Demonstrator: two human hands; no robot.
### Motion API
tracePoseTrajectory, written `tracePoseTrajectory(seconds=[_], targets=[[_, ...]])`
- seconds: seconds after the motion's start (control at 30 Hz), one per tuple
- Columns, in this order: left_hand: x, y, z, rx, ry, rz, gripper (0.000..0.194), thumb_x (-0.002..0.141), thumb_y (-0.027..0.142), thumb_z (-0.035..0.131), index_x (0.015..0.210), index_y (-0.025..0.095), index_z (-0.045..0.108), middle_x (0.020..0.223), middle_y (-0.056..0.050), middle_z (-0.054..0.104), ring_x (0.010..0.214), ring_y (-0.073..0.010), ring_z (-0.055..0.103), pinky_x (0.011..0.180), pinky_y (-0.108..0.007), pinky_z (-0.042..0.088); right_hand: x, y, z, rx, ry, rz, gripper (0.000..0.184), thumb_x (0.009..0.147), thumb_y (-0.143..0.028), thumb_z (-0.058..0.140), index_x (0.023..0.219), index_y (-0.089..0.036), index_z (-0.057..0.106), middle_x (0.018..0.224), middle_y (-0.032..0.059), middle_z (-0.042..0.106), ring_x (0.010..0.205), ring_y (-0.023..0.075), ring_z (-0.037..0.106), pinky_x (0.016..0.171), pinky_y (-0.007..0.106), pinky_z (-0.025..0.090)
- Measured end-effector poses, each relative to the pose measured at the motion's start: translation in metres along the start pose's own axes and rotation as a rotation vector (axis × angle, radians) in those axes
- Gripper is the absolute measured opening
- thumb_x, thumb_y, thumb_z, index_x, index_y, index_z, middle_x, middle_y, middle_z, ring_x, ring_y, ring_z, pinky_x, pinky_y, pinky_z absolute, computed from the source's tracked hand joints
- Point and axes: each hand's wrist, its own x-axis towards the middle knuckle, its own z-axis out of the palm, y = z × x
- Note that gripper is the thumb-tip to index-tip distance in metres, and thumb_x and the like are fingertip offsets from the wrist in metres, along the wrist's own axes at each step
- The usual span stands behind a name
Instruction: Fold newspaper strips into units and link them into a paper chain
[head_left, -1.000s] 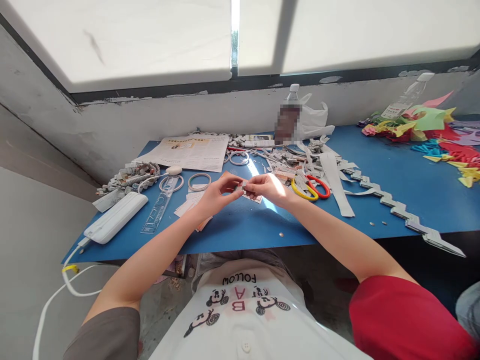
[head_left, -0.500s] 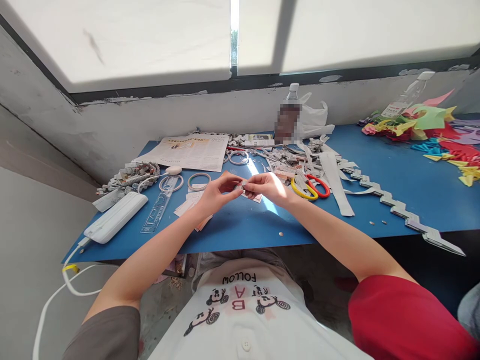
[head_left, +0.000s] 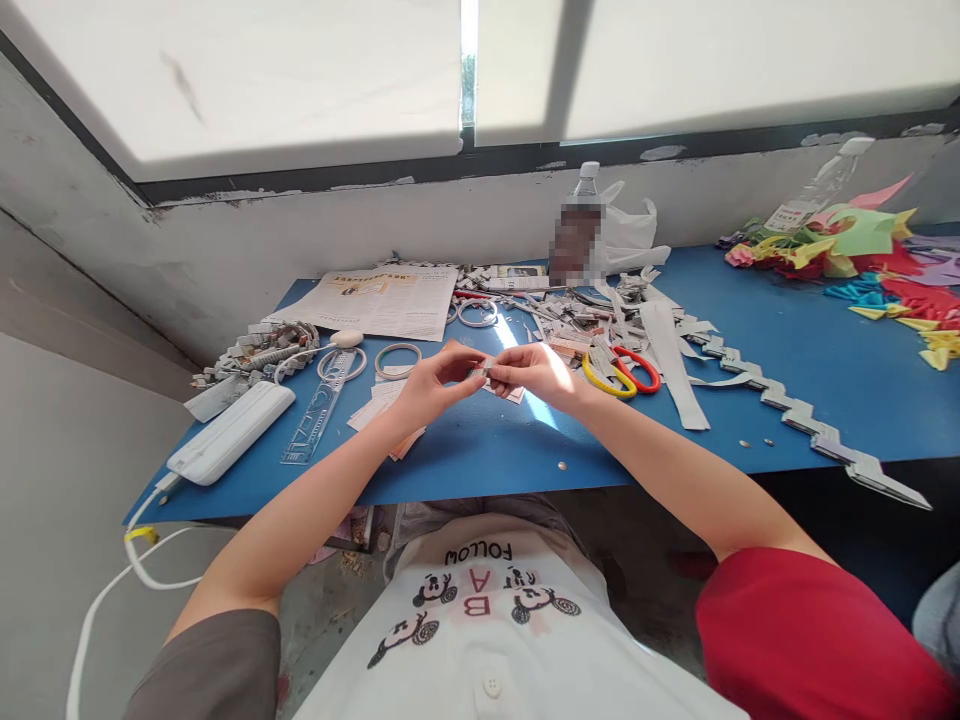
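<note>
My left hand [head_left: 433,385] and my right hand [head_left: 536,372] meet above the blue table [head_left: 480,450], both pinching a small folded piece of paper [head_left: 484,371] between thumbs and fingertips. Under the hands lie several small paper slips [head_left: 382,405]. Yellow-and-red scissors [head_left: 622,375] lie just right of my right hand. A pile of folded grey paper pieces [head_left: 581,325] sits behind the hands.
A white power bank [head_left: 231,432] with cable, a clear ruler [head_left: 319,415], rings [head_left: 399,360], and a newspaper sheet [head_left: 382,300] lie at left. A bottle [head_left: 576,235] stands at the back. A folded grey paper chain [head_left: 787,420] runs right; coloured paper [head_left: 862,250] lies far right.
The hands stay pinched on the small paper piece with only slight finger shifts. The view has tilted a little.
</note>
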Motion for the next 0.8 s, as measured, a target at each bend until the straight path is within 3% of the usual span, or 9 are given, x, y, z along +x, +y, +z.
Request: tracePoseTrajectory(seconds=[0.53,0.8], targets=[[-0.0002,-0.0001,0.0014,0.013,0.007,-0.013,0.039,0.075,0.040,0.072,0.106,0.017,0.070,0.105,-0.008,0.072,0.097,-0.0227,0.066,0.089,-0.036,0.054,0.0008,0.0034,-0.0024,0.029,-0.029,0.022,0.042,0.052,-0.045,0.087,0.073,-0.013,0.072,0.060,0.0020,0.066,0.055,0.0115,0.061,0.059,0.027,0.052],[0.0030,0.0025,-0.0039,0.000,0.002,-0.020,0.030,0.080,0.039,0.065,0.100,0.017,0.071,0.097,-0.007,0.072,0.090,-0.0202,0.065,0.081,-0.032,0.053,0.0023,0.0067,-0.0045,0.067,-0.076,0.011,0.041,0.064,-0.048,0.081,0.083,-0.012,0.074,0.072,0.0071,0.070,0.067,0.0159,0.066,0.068,0.030,0.055]])
